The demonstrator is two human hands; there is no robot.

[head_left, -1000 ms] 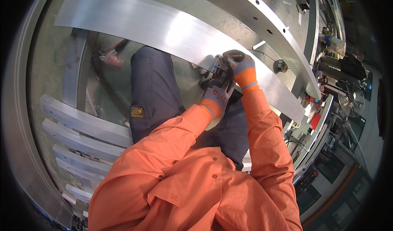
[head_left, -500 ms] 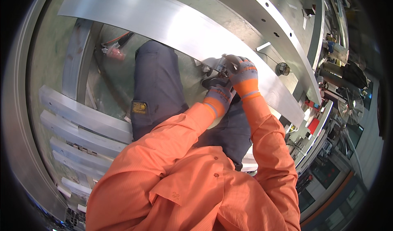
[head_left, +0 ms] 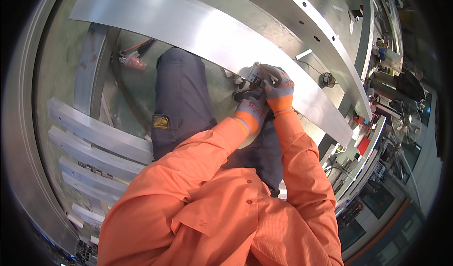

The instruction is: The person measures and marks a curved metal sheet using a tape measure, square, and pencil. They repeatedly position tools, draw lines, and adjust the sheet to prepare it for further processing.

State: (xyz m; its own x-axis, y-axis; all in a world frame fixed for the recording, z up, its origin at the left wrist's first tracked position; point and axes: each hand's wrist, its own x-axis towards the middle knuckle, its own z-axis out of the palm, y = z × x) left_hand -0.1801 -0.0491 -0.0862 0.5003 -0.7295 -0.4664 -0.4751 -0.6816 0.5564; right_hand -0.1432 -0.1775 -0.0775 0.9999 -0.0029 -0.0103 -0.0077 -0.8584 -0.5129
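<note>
A long, smooth silver metal panel (head_left: 188, 25) runs from the upper left down to the right in front of my knees. At its near edge my two gloved hands are close together around a compact hand tool with a silver metal head (head_left: 254, 73). My right hand (head_left: 279, 83), in a grey and orange glove, is closed over the tool's head from above. Just below it, my left hand (head_left: 254, 107) grips the dark lower part. The gloves hide most of the tool, so its exact kind cannot be made out.
Beyond the panel lies a metal beam with holes (head_left: 311, 28). A caged lamp (head_left: 327, 80) stands near it. To the left are several metal bars (head_left: 99, 131) and a reddish-clear object (head_left: 133, 62) beside an orange hose. Cluttered shelving (head_left: 363, 145) lines the right.
My right hand has shifted slightly left and turned a little over the tool's head, so more of the silver part shows. My left hand stays at about the same place.
</note>
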